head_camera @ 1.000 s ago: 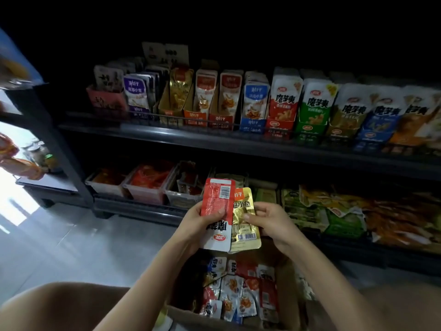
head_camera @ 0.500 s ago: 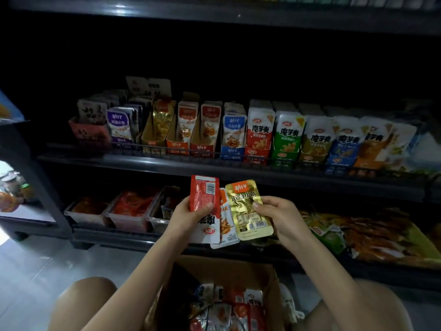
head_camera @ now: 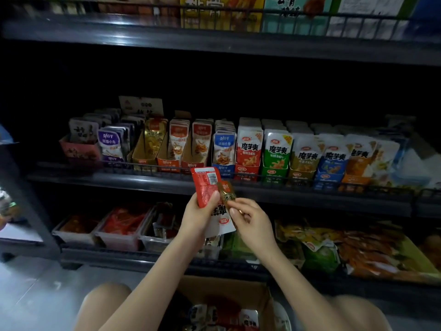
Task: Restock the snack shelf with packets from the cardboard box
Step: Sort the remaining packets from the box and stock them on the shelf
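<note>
Above the open brown cardboard box (head_camera: 238, 289), left hand (head_camera: 198, 219) grips red-and-white foil packets (head_camera: 204, 187); right hand (head_camera: 251, 219) pinches 1 small gold foil packet (head_camera: 228, 193). Tugging it free may loosen the left grip, dropping packets.

Hands: left hand (head_camera: 198, 218) and right hand (head_camera: 250, 220) have risen from over the box (head_camera: 226, 290) to the middle shelf (head_camera: 143, 181) front rail.
Gold packet (head_camera: 228, 192): earlier fanned flat beside the red packet (head_camera: 205, 185), now mostly hidden by the right fingers (head_camera: 235, 212).

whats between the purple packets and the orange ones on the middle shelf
Gold packets standing in a cardboard tray, as the head view shows.
</note>
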`<state>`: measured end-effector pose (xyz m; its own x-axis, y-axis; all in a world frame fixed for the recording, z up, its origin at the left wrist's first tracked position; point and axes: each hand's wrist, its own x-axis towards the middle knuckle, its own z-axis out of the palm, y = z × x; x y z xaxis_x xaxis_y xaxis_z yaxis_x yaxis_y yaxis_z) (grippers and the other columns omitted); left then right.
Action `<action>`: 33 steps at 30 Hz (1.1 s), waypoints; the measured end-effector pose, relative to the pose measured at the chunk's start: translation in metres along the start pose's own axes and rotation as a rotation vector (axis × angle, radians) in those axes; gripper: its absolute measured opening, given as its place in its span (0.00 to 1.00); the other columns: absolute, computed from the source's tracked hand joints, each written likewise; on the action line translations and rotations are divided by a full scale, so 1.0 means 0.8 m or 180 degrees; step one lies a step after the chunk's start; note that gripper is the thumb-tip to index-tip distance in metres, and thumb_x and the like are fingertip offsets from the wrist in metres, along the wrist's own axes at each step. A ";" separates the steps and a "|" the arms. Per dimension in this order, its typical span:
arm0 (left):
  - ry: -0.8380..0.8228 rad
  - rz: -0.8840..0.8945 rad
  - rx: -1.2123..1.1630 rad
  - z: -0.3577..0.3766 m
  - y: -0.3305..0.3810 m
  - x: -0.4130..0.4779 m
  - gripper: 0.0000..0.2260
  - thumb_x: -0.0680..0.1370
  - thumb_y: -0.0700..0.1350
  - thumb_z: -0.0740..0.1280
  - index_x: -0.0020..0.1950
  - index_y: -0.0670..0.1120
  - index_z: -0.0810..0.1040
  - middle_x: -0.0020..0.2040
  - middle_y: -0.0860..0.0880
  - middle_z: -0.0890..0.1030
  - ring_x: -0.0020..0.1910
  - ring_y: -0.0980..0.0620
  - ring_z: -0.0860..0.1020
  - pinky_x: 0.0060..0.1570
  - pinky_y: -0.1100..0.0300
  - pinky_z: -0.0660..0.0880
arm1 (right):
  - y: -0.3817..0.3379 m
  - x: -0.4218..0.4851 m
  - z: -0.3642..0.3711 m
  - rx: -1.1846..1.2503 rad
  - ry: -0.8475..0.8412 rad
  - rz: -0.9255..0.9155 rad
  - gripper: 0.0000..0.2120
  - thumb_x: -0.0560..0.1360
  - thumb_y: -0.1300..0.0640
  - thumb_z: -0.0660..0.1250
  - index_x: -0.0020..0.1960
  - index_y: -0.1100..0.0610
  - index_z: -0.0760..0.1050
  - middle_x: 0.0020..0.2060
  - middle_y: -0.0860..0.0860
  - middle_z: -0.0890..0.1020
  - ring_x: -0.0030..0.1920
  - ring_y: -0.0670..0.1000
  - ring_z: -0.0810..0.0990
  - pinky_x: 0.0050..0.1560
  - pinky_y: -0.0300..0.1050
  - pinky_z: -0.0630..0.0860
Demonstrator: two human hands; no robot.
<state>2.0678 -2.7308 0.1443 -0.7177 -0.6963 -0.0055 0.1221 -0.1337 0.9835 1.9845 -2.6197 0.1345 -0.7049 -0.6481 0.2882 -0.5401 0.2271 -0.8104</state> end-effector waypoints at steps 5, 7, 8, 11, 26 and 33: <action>0.0093 -0.0021 0.0316 -0.003 0.002 0.003 0.09 0.74 0.40 0.72 0.51 0.51 0.77 0.48 0.49 0.83 0.48 0.50 0.82 0.48 0.56 0.78 | 0.004 0.001 0.003 -0.0039 -0.0286 -0.0013 0.11 0.78 0.58 0.65 0.57 0.51 0.81 0.58 0.42 0.71 0.63 0.47 0.70 0.64 0.49 0.72; 0.0174 -0.0024 0.0340 -0.008 0.003 0.004 0.09 0.74 0.39 0.72 0.50 0.51 0.77 0.47 0.49 0.83 0.47 0.50 0.82 0.48 0.54 0.78 | -0.003 0.006 -0.001 0.0173 -0.0183 0.0049 0.11 0.77 0.60 0.66 0.56 0.52 0.81 0.55 0.43 0.73 0.59 0.46 0.73 0.60 0.46 0.75; 0.0201 -0.0019 0.0361 -0.011 0.004 0.005 0.09 0.74 0.38 0.72 0.49 0.51 0.78 0.46 0.49 0.83 0.47 0.50 0.82 0.49 0.54 0.78 | -0.005 0.010 -0.004 0.0221 -0.0011 0.0070 0.11 0.76 0.60 0.67 0.57 0.51 0.79 0.54 0.43 0.74 0.57 0.46 0.75 0.58 0.45 0.76; 0.0119 0.0004 0.0497 -0.023 0.012 0.007 0.10 0.73 0.37 0.73 0.49 0.50 0.78 0.46 0.50 0.84 0.45 0.54 0.82 0.46 0.60 0.77 | -0.013 0.029 -0.014 0.0066 0.0148 0.0201 0.25 0.73 0.57 0.72 0.68 0.49 0.70 0.56 0.43 0.71 0.56 0.45 0.74 0.55 0.46 0.76; 0.0507 -0.0164 0.0239 -0.116 0.044 0.041 0.10 0.73 0.39 0.73 0.52 0.46 0.79 0.49 0.47 0.84 0.50 0.47 0.82 0.53 0.49 0.78 | -0.074 0.123 0.001 0.0744 -0.0968 0.0390 0.22 0.69 0.70 0.72 0.60 0.56 0.74 0.50 0.51 0.80 0.49 0.50 0.81 0.42 0.45 0.82; 0.1306 0.0007 -0.0128 -0.201 0.063 0.074 0.06 0.74 0.37 0.71 0.49 0.46 0.80 0.49 0.41 0.83 0.49 0.40 0.82 0.49 0.43 0.79 | -0.111 0.222 0.085 0.1361 0.0103 -0.0067 0.19 0.70 0.68 0.72 0.52 0.50 0.71 0.51 0.53 0.80 0.51 0.53 0.80 0.47 0.52 0.80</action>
<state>2.1413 -2.8921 0.1644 -0.3854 -0.9190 -0.0833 0.1557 -0.1537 0.9758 1.9386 -2.8043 0.2234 -0.7135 -0.6247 0.3172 -0.3201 -0.1121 -0.9407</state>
